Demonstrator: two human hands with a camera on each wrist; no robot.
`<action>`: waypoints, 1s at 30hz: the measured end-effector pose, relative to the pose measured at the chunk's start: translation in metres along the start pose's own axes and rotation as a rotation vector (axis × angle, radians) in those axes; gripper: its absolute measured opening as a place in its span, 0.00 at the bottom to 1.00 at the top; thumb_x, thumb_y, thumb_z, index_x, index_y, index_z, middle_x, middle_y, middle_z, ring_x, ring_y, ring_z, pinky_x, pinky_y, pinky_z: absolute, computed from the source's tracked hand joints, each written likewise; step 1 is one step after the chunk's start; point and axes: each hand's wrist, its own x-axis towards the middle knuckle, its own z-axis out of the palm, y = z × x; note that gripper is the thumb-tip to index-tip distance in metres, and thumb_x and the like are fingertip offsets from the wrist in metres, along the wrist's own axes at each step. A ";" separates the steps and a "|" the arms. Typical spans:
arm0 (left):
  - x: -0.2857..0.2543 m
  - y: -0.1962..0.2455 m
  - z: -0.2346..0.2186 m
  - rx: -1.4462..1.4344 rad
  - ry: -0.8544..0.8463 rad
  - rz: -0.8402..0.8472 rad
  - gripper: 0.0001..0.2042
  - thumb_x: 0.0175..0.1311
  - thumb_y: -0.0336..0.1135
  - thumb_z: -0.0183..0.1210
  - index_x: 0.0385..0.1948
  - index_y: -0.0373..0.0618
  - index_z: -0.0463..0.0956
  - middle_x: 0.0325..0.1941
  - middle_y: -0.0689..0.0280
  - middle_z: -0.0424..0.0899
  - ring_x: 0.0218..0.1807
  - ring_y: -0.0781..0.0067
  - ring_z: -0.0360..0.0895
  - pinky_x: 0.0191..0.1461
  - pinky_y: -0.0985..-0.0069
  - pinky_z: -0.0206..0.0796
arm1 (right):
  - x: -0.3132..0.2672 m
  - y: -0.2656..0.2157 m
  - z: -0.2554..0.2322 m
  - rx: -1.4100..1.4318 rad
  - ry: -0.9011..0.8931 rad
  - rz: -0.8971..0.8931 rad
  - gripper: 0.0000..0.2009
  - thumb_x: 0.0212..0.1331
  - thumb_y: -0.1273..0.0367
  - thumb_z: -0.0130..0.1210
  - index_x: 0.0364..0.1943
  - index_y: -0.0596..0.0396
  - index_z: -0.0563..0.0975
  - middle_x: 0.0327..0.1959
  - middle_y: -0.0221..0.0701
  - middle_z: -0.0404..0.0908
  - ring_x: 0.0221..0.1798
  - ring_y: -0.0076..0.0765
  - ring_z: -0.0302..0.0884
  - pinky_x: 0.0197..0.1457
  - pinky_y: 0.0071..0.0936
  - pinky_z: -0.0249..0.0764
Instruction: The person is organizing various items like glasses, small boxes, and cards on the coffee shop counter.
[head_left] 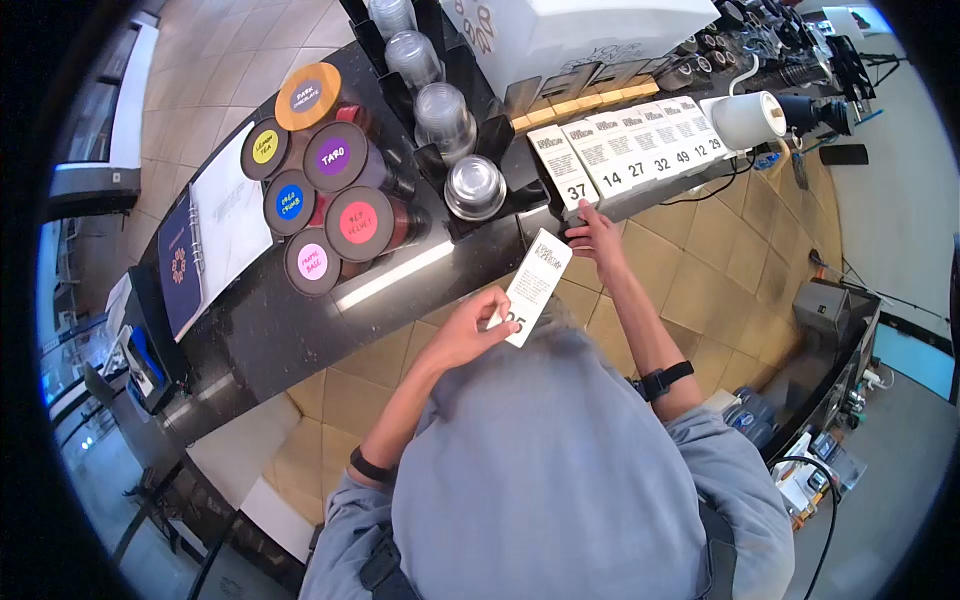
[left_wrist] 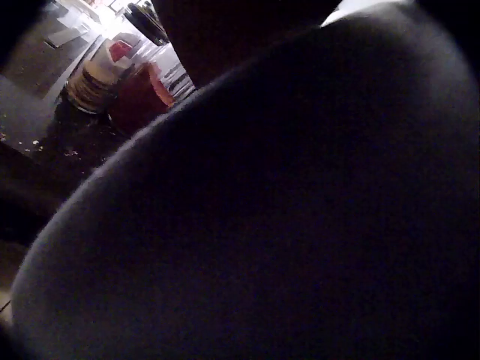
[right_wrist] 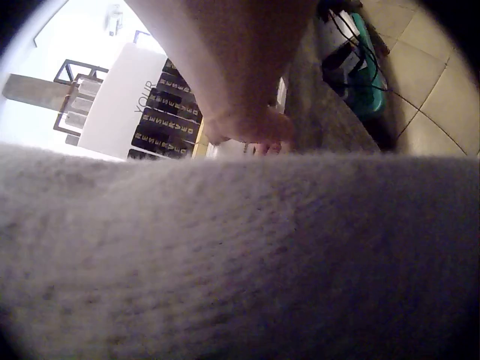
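Hides the fingers behind a dark, fuzzy-edged mass (left_wrist: pixel 262 225), too dim to identify. Shows, off to one side of those hidden fingers, a dark red container (left_wrist: pixel 139 97) just beside a paler, brownish one (left_wrist: pixel 96 81), near a dark speckled surface (left_wrist: pixel 64 146).

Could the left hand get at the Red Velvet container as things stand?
Probably reachable: only counter seems to lie between the left hand and the Red Velvet container. But its fingers pinch a numbered card, so grasping it looks unlikely until they are free.
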 end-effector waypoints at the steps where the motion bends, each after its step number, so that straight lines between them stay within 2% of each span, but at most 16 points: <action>1: -0.002 -0.002 -0.004 -0.018 -0.013 0.006 0.12 0.63 0.28 0.61 0.33 0.48 0.62 0.40 0.69 0.78 0.45 0.81 0.75 0.47 0.77 0.66 | -0.002 0.001 0.005 0.005 0.007 -0.003 0.37 0.58 0.41 0.57 0.53 0.63 0.69 0.31 0.37 0.84 0.26 0.29 0.80 0.32 0.27 0.77; 2: -0.005 -0.007 -0.008 -0.015 -0.021 0.007 0.12 0.63 0.28 0.61 0.33 0.48 0.62 0.40 0.69 0.78 0.45 0.81 0.75 0.47 0.77 0.66 | -0.003 0.001 0.010 0.027 0.013 -0.024 0.37 0.59 0.41 0.57 0.55 0.63 0.67 0.31 0.38 0.84 0.26 0.29 0.80 0.31 0.27 0.77; 4: -0.011 -0.010 -0.013 -0.104 -0.044 0.055 0.12 0.63 0.28 0.62 0.42 0.47 0.66 0.44 0.67 0.79 0.48 0.80 0.76 0.51 0.78 0.66 | -0.008 0.001 0.017 0.047 0.016 -0.043 0.37 0.60 0.41 0.56 0.56 0.63 0.65 0.31 0.39 0.84 0.25 0.30 0.80 0.31 0.27 0.77; 5: -0.015 -0.010 -0.014 -0.104 -0.047 0.055 0.12 0.63 0.28 0.62 0.42 0.47 0.66 0.44 0.67 0.79 0.48 0.80 0.76 0.51 0.78 0.66 | -0.010 0.000 0.021 0.048 0.023 -0.046 0.37 0.61 0.41 0.55 0.57 0.61 0.63 0.32 0.40 0.83 0.26 0.31 0.80 0.32 0.28 0.77; 7: -0.023 0.008 -0.014 -0.174 -0.028 -0.011 0.24 0.62 0.24 0.62 0.59 0.45 0.65 0.53 0.64 0.78 0.55 0.75 0.74 0.59 0.74 0.65 | -0.010 0.002 0.025 0.049 0.032 -0.050 0.37 0.62 0.42 0.54 0.58 0.60 0.60 0.33 0.42 0.82 0.27 0.31 0.80 0.33 0.29 0.78; 8: -0.025 0.006 -0.016 -0.174 -0.030 -0.012 0.24 0.62 0.24 0.62 0.59 0.45 0.65 0.53 0.64 0.78 0.55 0.75 0.74 0.59 0.74 0.65 | -0.010 0.003 0.027 0.044 0.074 -0.067 0.37 0.62 0.42 0.54 0.58 0.61 0.60 0.33 0.41 0.82 0.27 0.32 0.80 0.33 0.29 0.78; 10: -0.028 -0.004 -0.021 -0.176 -0.030 0.024 0.30 0.62 0.29 0.63 0.66 0.42 0.60 0.54 0.62 0.78 0.56 0.74 0.75 0.61 0.72 0.66 | -0.009 0.007 0.030 0.039 0.118 -0.084 0.37 0.62 0.42 0.55 0.58 0.61 0.59 0.33 0.41 0.82 0.27 0.32 0.80 0.32 0.30 0.78; 12: -0.032 -0.014 -0.032 -0.179 -0.076 0.006 0.29 0.62 0.29 0.63 0.64 0.41 0.60 0.56 0.62 0.77 0.56 0.74 0.74 0.62 0.71 0.65 | -0.009 0.010 0.035 0.070 0.132 -0.104 0.42 0.61 0.42 0.55 0.65 0.59 0.53 0.33 0.40 0.80 0.24 0.31 0.79 0.29 0.28 0.78; 16: -0.038 -0.033 -0.040 -0.194 -0.122 -0.009 0.28 0.62 0.30 0.64 0.61 0.40 0.61 0.56 0.62 0.77 0.58 0.74 0.74 0.62 0.71 0.66 | -0.015 0.017 0.047 0.129 0.159 -0.129 0.43 0.60 0.42 0.56 0.67 0.58 0.51 0.35 0.40 0.78 0.24 0.32 0.79 0.28 0.29 0.78; 19: -0.044 -0.036 -0.040 -0.215 -0.079 0.001 0.25 0.61 0.29 0.64 0.58 0.41 0.62 0.55 0.62 0.77 0.57 0.75 0.73 0.61 0.72 0.67 | -0.019 0.020 0.050 0.126 0.173 -0.138 0.43 0.61 0.43 0.56 0.67 0.58 0.51 0.36 0.40 0.77 0.23 0.31 0.78 0.27 0.29 0.78; 22: -0.046 -0.037 -0.044 -0.210 -0.066 0.054 0.24 0.61 0.27 0.63 0.56 0.42 0.62 0.54 0.59 0.79 0.56 0.72 0.76 0.59 0.72 0.69 | -0.017 0.021 0.049 0.024 0.189 -0.137 0.42 0.61 0.46 0.57 0.67 0.59 0.52 0.37 0.41 0.76 0.23 0.33 0.77 0.29 0.30 0.77; 24: -0.046 -0.031 -0.044 -0.301 -0.064 0.014 0.27 0.59 0.25 0.63 0.59 0.41 0.60 0.55 0.56 0.80 0.57 0.69 0.77 0.60 0.71 0.70 | -0.009 0.024 0.049 -0.220 0.275 -0.302 0.41 0.61 0.49 0.59 0.67 0.62 0.54 0.39 0.44 0.76 0.26 0.38 0.79 0.30 0.34 0.77; 25: -0.046 -0.028 -0.044 -0.392 -0.062 -0.030 0.29 0.58 0.22 0.62 0.61 0.41 0.58 0.56 0.53 0.80 0.58 0.66 0.78 0.60 0.69 0.71 | -0.002 0.026 0.048 -0.220 0.276 -0.304 0.41 0.61 0.49 0.59 0.67 0.62 0.54 0.39 0.44 0.76 0.26 0.38 0.79 0.30 0.34 0.77; 27: -0.043 -0.030 -0.044 -0.374 -0.041 0.008 0.30 0.58 0.22 0.61 0.61 0.40 0.57 0.55 0.50 0.81 0.55 0.64 0.80 0.57 0.69 0.74 | 0.006 0.025 0.048 -0.586 0.453 -0.671 0.40 0.59 0.52 0.61 0.66 0.64 0.56 0.39 0.45 0.77 0.29 0.46 0.80 0.33 0.40 0.76; 28: -0.042 -0.032 -0.044 -0.357 -0.018 0.043 0.30 0.57 0.22 0.60 0.62 0.39 0.56 0.54 0.47 0.81 0.53 0.61 0.83 0.55 0.68 0.76 | 0.006 0.025 0.048 -0.587 0.454 -0.673 0.40 0.59 0.52 0.61 0.66 0.64 0.56 0.39 0.45 0.77 0.29 0.46 0.80 0.33 0.40 0.76; 30: -0.042 -0.032 -0.047 -0.345 -0.028 0.009 0.30 0.57 0.22 0.60 0.61 0.39 0.57 0.52 0.47 0.82 0.50 0.60 0.84 0.53 0.67 0.77 | 0.000 0.020 0.049 -0.913 0.654 -1.045 0.37 0.57 0.52 0.62 0.61 0.65 0.62 0.44 0.48 0.79 0.33 0.54 0.82 0.35 0.42 0.78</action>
